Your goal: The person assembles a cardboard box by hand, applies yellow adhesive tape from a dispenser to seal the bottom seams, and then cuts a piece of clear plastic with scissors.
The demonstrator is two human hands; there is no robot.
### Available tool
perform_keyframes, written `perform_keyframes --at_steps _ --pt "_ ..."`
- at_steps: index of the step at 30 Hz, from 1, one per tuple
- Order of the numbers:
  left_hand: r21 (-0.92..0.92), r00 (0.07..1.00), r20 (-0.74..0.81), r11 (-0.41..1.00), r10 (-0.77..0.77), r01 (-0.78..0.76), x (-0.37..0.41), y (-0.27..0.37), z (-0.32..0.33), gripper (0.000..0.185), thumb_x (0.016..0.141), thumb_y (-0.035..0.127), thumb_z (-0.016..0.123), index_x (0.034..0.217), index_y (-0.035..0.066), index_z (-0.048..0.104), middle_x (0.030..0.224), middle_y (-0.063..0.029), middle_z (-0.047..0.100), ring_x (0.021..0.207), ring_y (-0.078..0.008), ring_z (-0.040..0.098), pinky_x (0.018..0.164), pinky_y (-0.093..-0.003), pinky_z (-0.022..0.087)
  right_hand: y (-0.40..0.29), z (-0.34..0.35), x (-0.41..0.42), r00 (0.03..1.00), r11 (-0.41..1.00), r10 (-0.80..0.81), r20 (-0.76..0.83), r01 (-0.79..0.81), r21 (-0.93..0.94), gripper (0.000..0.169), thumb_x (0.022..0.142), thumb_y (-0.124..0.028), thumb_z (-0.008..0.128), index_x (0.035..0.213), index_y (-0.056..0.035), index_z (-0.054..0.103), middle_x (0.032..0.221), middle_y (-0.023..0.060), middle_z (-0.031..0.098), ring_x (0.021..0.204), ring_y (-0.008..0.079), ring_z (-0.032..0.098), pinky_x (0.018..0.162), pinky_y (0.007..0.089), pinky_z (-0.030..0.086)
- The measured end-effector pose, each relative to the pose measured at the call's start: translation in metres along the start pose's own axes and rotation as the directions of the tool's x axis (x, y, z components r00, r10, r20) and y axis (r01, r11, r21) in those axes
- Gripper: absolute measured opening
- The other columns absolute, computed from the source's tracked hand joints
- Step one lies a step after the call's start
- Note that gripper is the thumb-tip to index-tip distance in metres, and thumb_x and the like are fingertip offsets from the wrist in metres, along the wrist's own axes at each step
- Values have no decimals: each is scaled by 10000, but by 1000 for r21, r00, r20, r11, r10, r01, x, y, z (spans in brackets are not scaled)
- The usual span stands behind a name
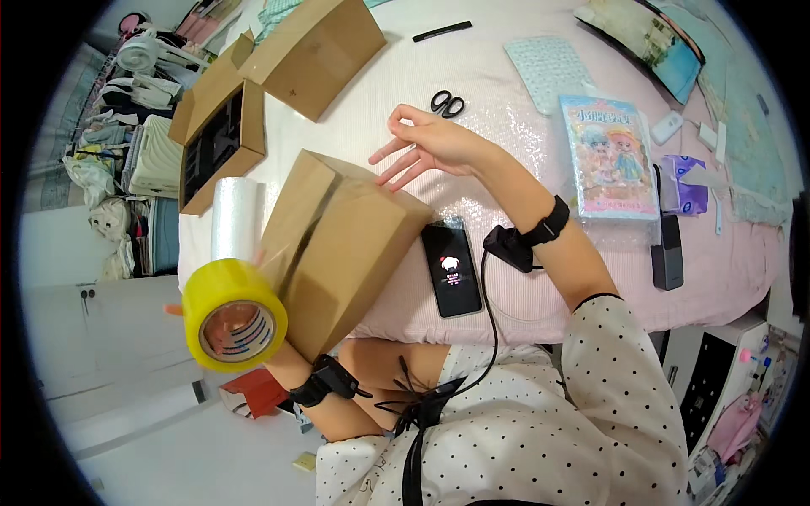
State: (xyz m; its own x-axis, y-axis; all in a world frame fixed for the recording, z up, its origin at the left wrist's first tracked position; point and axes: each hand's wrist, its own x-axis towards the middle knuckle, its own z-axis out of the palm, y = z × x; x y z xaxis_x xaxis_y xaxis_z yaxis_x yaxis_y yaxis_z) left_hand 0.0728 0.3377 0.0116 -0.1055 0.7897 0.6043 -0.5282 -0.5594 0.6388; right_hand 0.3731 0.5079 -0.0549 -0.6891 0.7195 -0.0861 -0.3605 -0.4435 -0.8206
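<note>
A cardboard box [354, 234] stands tilted near the bed's front edge, with tape along its seam. At its left end, my left hand [233, 322] grips a large yellow roll of packing tape [234, 277] and is mostly hidden by it. A clear strip seems to run from the roll to the box. My right hand [427, 142] is above the box's far right corner, fingers apart and thumb and index finger close together; whether its fingertips touch the box I cannot tell. Black scissors [447, 104] lie just beyond that hand, and a smartphone [451, 269] lies right of the box.
An open cardboard box [253, 136] with black contents and another carton [316, 54] stand at the far left. A clear plastic roll [234, 218] is by the left edge. A bubble-wrapped illustrated package [610, 158], a black power bank [667, 253] and a black pen [442, 31] lie on the bed.
</note>
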Motion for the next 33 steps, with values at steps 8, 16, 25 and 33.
perform_keyframes --at_steps 8,16,25,33 --pt "-57 1000 6 998 -21 21 12 -14 -9 854 720 745 526 1444 439 193 1394 -287 348 1249 -551 323 1006 -655 293 52 -20 28 989 971 135 -59 -144 -191 274 921 -286 578 948 -16 535 920 90 589 759 150 558 723 309 489" --pt "-15 1000 -13 1000 -19 18 7 -8 -5 870 711 752 536 1445 443 186 1392 -281 354 1235 -555 340 996 -655 309 70 0 24 995 884 -27 -96 -21 -468 334 913 -347 584 964 -16 581 860 63 551 850 147 523 792 291 431" --pt "-22 1000 -15 1000 -1 0 2 -9 -1 889 700 760 547 1445 447 178 1391 -274 361 1218 -559 359 983 -655 327 71 12 26 697 210 -715 60 296 -932 374 776 -235 719 1027 -31 532 1258 209 371 1144 378 409 956 427 379" --pt "-177 998 10 982 63 -61 -7 -26 6 905 690 767 557 1446 451 171 1389 -268 367 1204 -563 376 972 -654 343 7 34 -7 472 199 -880 43 452 -870 126 712 45 558 811 -34 561 832 144 566 831 311 540 740 379 455"
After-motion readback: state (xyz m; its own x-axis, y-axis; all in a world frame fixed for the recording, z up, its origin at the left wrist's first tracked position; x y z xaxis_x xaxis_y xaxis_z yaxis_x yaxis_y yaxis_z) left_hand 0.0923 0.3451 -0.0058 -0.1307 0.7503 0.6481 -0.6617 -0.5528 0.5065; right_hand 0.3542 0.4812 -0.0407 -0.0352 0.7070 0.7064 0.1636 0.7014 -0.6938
